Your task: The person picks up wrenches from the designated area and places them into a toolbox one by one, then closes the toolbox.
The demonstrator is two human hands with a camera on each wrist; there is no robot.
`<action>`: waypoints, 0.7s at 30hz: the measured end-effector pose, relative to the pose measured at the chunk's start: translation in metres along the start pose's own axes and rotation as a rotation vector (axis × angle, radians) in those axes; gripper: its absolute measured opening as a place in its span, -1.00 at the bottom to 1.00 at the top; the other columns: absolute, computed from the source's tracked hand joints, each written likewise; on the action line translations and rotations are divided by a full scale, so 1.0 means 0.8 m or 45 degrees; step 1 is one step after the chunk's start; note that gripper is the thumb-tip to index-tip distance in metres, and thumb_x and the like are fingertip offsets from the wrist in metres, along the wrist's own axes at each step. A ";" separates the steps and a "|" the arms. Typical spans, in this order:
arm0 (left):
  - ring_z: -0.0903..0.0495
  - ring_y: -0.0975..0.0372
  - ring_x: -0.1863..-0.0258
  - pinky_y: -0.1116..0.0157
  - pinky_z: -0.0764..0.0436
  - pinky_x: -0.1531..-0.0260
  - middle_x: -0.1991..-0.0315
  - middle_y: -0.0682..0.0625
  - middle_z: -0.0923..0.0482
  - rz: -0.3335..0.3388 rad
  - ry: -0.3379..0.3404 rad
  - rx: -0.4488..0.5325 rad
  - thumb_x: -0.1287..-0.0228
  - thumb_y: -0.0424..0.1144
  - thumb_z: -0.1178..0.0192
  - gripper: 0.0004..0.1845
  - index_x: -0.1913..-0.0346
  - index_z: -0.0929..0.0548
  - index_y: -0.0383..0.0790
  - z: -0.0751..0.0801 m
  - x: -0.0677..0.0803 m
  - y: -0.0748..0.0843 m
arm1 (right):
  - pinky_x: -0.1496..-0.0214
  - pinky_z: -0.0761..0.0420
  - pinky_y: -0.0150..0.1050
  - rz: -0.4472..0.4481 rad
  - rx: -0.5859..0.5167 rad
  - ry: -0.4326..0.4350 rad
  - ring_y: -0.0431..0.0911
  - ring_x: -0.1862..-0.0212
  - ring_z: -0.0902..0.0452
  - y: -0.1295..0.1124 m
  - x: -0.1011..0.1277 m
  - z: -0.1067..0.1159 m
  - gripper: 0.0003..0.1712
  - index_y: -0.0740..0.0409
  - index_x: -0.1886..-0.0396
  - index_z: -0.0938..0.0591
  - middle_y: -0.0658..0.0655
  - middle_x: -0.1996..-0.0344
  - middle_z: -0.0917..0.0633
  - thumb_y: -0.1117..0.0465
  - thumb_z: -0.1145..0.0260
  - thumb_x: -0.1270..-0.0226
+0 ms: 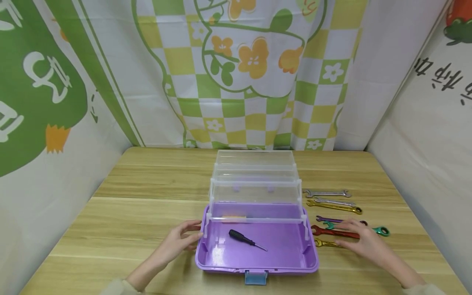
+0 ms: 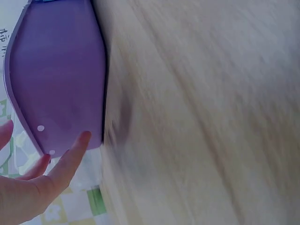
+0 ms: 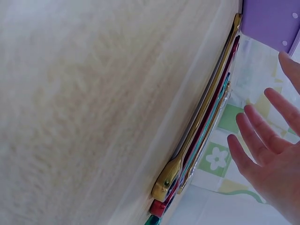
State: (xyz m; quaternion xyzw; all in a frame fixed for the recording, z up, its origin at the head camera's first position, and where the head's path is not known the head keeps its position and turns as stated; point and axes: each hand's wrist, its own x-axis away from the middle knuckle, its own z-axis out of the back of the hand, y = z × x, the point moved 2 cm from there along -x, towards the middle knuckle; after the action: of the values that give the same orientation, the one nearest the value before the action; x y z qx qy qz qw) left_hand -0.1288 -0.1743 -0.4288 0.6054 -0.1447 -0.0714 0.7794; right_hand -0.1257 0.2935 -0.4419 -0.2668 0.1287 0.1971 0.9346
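Observation:
A purple toolbox (image 1: 280, 256) stands open, with clear trays (image 1: 254, 192) raised at its back. On its floor lies a black-handled screwdriver (image 1: 241, 237). My left hand (image 1: 173, 246) is at the box's left side, fingertips against the wall, as the left wrist view also shows. Over the wrenches on the right hovers my right hand (image 1: 363, 241), fingers spread and holding nothing in the right wrist view. Beneath or beside it lie a red wrench (image 1: 337, 233), a gold wrench (image 1: 324, 243), a green ratchet wrench (image 1: 381, 231) and a purple wrench (image 1: 330, 220).
Farther back on the wooden table (image 1: 147, 188) lie a silver wrench (image 1: 327, 194), a smaller silver one and a gold ratchet wrench (image 1: 333, 206). A blue latch (image 1: 256, 278) hangs at the box's front. Printed curtains (image 1: 250, 114) enclose the table behind and at both sides.

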 end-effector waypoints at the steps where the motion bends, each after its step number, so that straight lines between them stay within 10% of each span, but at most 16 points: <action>1: -0.51 -0.08 0.11 0.23 -0.64 0.27 -0.07 -0.49 -0.27 0.016 0.004 0.034 -0.17 -0.25 -0.12 -0.39 -0.17 -0.19 -0.57 -0.001 -0.001 -0.001 | 0.23 -0.55 0.13 -0.015 -0.008 -0.010 0.17 0.17 -0.48 0.000 0.000 0.000 -0.56 0.17 0.24 -0.63 0.16 0.22 -0.58 0.15 -0.48 0.23; 11: -0.51 -0.03 0.13 0.15 -0.64 0.29 -0.05 -0.47 -0.30 0.104 0.020 0.146 -0.15 -0.26 -0.13 -0.36 -0.17 -0.15 -0.60 -0.007 -0.003 -0.009 | 0.30 -0.59 -0.35 0.051 -0.081 -0.093 -0.33 0.27 -0.48 0.001 0.002 -0.006 -0.64 0.11 0.33 -0.66 -0.10 0.39 -0.62 0.17 -0.49 0.25; 21: -0.53 0.04 0.16 0.12 -0.62 0.23 -0.07 -0.45 -0.29 0.163 0.001 0.249 -0.16 -0.25 -0.12 -0.33 -0.20 -0.11 -0.59 -0.008 -0.003 -0.013 | 0.33 -0.60 -0.35 0.094 -0.170 -0.256 -0.29 0.29 -0.49 0.007 0.001 -0.015 -0.71 0.16 0.33 -0.65 -0.02 0.38 -0.61 0.17 -0.43 0.12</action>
State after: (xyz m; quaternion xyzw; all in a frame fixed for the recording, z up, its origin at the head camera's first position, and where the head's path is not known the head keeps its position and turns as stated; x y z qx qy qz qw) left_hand -0.1285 -0.1702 -0.4409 0.6682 -0.1890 -0.0068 0.7195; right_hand -0.1287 0.2914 -0.4544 -0.3023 0.0305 0.2652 0.9151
